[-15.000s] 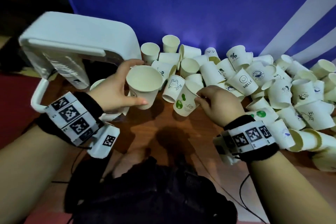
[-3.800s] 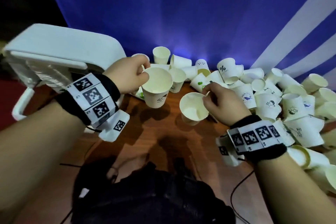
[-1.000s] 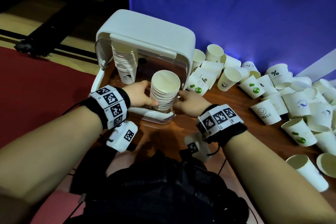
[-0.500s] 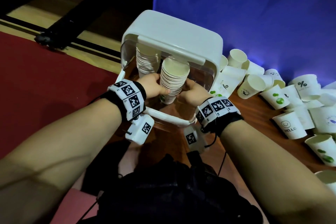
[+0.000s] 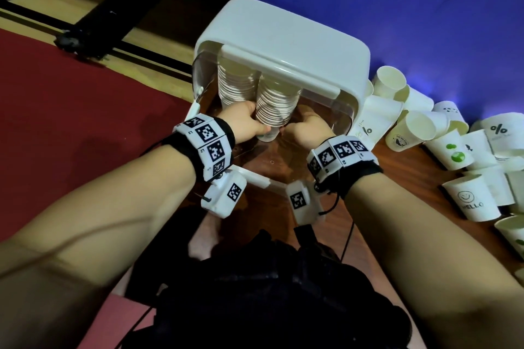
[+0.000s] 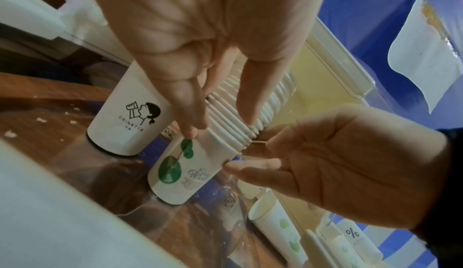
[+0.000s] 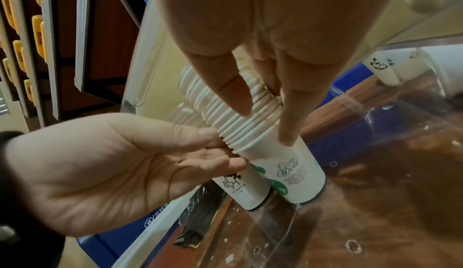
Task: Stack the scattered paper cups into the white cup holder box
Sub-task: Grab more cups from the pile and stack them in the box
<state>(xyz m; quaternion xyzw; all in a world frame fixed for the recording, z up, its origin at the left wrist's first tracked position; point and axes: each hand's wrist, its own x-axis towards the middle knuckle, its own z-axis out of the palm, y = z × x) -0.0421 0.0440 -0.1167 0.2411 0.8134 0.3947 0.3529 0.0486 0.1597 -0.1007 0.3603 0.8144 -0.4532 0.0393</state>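
Gripping the cup stack [image 5: 273, 105] from both sides, left hand [image 5: 244, 122] and right hand [image 5: 306, 129] fingers [image 6: 246, 102] curl round it.

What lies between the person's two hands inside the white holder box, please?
The Green World cup stack, held by the left hand and right hand; clearest in both wrist views.

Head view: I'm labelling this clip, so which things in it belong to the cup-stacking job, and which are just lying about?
Part of the job:
- white cup holder box
- cup stack held by left hand and right hand
- earlier stack beside it in the box
- loose cups on the table

Just lying about:
- blue backdrop
- red floor mat
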